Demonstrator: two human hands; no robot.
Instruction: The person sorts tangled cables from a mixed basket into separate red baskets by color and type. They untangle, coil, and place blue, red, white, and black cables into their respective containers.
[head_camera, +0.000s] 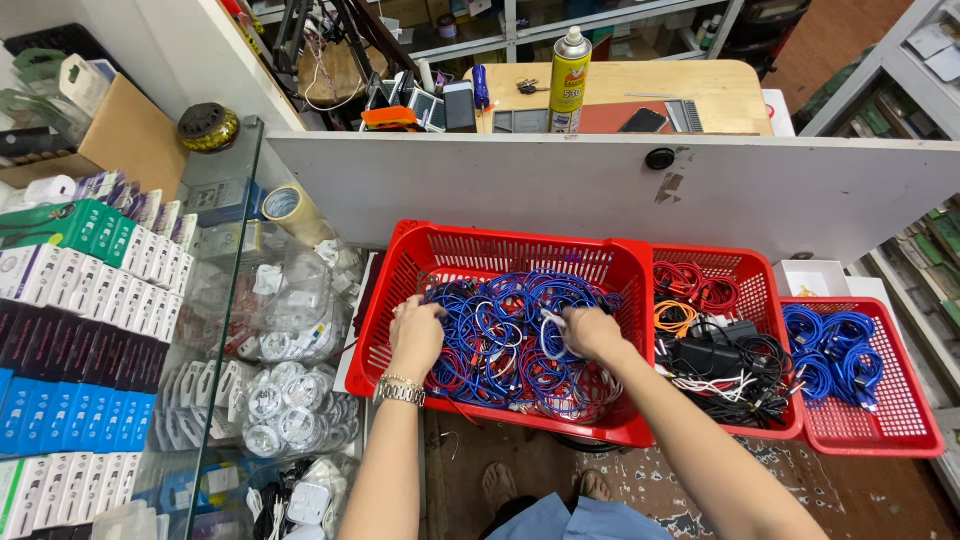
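Note:
A large red plastic basket (395, 300) in front of me is full of tangled blue cables (500, 335) with some red ones mixed in. My left hand (415, 335), with a metal watch on the wrist, is dug into the cables at the basket's left side, fingers curled into the tangle. My right hand (590, 332) is closed on a bundle of blue cable with a white end near the basket's middle right.
A second red basket (765, 290) holds red, orange and black cables and black adapters. A third red basket (900, 420) at right holds coiled blue cables. Glass counter (215, 290) with boxed goods at left. White partition (560, 190) behind, spray can (568, 80) on a wooden table.

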